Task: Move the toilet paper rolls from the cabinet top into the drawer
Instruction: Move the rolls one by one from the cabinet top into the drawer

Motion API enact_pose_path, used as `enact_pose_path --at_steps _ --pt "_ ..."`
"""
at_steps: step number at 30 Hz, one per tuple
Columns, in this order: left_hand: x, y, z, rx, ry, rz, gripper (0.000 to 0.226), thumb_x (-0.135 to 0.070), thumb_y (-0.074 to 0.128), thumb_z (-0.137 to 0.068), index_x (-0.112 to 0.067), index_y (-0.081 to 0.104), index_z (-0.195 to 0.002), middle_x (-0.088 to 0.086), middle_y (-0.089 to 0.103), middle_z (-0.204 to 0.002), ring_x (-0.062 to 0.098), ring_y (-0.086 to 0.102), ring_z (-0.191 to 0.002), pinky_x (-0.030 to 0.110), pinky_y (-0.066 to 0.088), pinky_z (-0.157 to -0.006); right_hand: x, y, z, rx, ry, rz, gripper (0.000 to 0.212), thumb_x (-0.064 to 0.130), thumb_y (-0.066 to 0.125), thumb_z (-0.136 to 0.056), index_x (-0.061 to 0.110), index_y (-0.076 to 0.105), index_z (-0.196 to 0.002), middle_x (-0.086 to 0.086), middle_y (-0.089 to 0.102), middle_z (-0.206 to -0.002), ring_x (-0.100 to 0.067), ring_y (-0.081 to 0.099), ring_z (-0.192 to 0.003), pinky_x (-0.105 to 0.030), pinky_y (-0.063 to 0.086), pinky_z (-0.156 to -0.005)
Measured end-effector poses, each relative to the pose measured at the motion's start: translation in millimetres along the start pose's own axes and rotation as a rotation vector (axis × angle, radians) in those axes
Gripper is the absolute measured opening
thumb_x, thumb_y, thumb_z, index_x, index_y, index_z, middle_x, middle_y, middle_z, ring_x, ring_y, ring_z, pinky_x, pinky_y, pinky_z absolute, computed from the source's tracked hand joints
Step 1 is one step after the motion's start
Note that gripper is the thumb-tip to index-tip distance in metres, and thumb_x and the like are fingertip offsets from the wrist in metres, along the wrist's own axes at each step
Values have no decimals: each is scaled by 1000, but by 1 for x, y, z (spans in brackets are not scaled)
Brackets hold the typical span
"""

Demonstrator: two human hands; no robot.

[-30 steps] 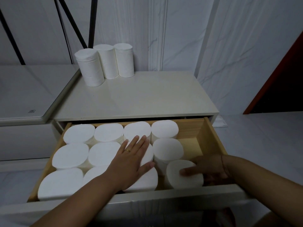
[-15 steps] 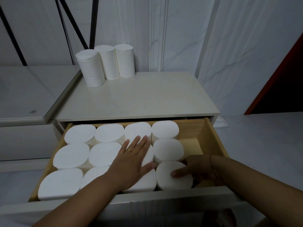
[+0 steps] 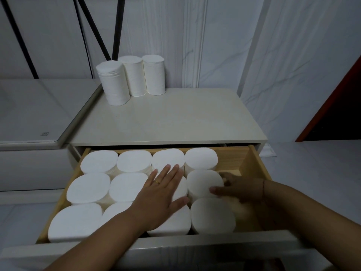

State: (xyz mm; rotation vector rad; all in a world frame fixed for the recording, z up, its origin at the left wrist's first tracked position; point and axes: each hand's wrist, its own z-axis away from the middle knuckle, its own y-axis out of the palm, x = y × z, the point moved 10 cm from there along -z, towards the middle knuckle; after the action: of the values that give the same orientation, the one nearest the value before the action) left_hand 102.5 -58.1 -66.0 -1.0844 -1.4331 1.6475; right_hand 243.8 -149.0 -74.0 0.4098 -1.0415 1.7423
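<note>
Three white toilet paper rolls (image 3: 132, 79) stand upright together at the back left of the cream cabinet top (image 3: 175, 118). Below it the wooden drawer (image 3: 257, 163) is pulled out, packed with several upright white rolls in rows. My left hand (image 3: 162, 194) lies flat, fingers spread, on the rolls in the third column. My right hand (image 3: 238, 189) reaches in from the right and wraps around the side of the middle roll (image 3: 205, 182) of the fourth column, thumb on its top. The front roll (image 3: 213, 216) stands just before it.
A strip of bare drawer floor (image 3: 230, 169) shows at the right, between the rolls and the drawer's side wall. A white marble ledge (image 3: 35, 114) adjoins the cabinet on the left. Black diagonal bars (image 3: 117, 26) run up the back wall. A dark doorway (image 3: 341, 114) opens at right.
My right hand pushed the front right roll leftwards against its neighbours, then moved back to the roll behind it. My left hand stayed flat on the rolls.
</note>
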Motion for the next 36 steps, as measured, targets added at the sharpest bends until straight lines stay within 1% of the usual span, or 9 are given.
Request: enact_pose_path --at_steps 1,2,3,5,6,8,14,24,36 --pt "3 -3 0 -9 -10 14 81 -72 -6 -80 -29 -16 -148 -10 -25 -154 9 -30 -140 33 -14 -118 20 -20 -1 -157 -121 101 58 43 61 -85 30 32 -134 15 48 -104 -12 53 -103 -3 47 -66" --pt "7 -6 0 -24 -19 25 81 -72 -5 -80 -29 -16 -148 -11 -25 -154 8 -30 -140 32 -15 -117 39 -38 -1 -301 -223 163 56 39 62 -85 27 37 -133 14 51 -106 -16 55 -108 1 43 -67" --pt "11 -10 -1 -42 -25 30 81 -72 -3 -81 -29 -15 -148 -11 -25 -154 8 -30 -140 31 -16 -116 52 -53 -2 -411 -266 187 60 40 64 -83 23 38 -135 7 54 -114 -22 53 -116 -2 43 -76" --pt "21 -19 -2 -74 -42 25 80 -71 0 -83 -29 -14 -149 -12 -24 -153 6 -29 -140 27 -19 -114 63 -76 -12 -544 -235 90 81 45 66 -79 16 26 -144 -7 41 -142 -27 42 -129 -25 42 -98" --pt "27 -23 -3 -86 -57 25 81 -72 0 -82 -29 -13 -149 -13 -24 -153 6 -29 -140 26 -20 -113 67 -83 -19 -569 -230 25 87 46 67 -78 16 20 -146 -9 33 -148 -27 37 -132 -33 39 -101" --pt "39 -31 -7 -104 -90 37 83 -75 -3 -80 -30 -13 -149 -14 -23 -152 4 -28 -139 25 -20 -112 85 -89 -34 -580 -260 -25 90 48 67 -78 17 16 -147 -9 26 -152 -25 33 -135 -36 35 -103" --pt "64 -51 -20 -166 -147 101 87 -74 -2 -76 -29 -9 -150 -17 -20 -153 4 -23 -142 26 -18 -114 136 -100 -83 -626 -368 -121 92 44 70 -78 15 15 -147 -9 22 -154 -23 26 -140 -33 28 -109" --pt "101 -74 -55 -241 -180 116 86 -75 0 -75 -32 -8 -150 -19 -21 -149 4 -21 -143 22 -22 -110 214 -147 -165 -688 -482 -213 99 40 76 -73 15 15 -147 -8 23 -154 -22 26 -140 -35 26 -114" --pt "124 -73 -86 -232 -137 78 82 -73 -8 -76 -34 -15 -147 -15 -21 -155 4 -26 -141 22 -25 -110 271 -191 -251 -777 -499 -280 105 42 77 -70 14 12 -147 -9 27 -152 -25 32 -137 -41 29 -113"
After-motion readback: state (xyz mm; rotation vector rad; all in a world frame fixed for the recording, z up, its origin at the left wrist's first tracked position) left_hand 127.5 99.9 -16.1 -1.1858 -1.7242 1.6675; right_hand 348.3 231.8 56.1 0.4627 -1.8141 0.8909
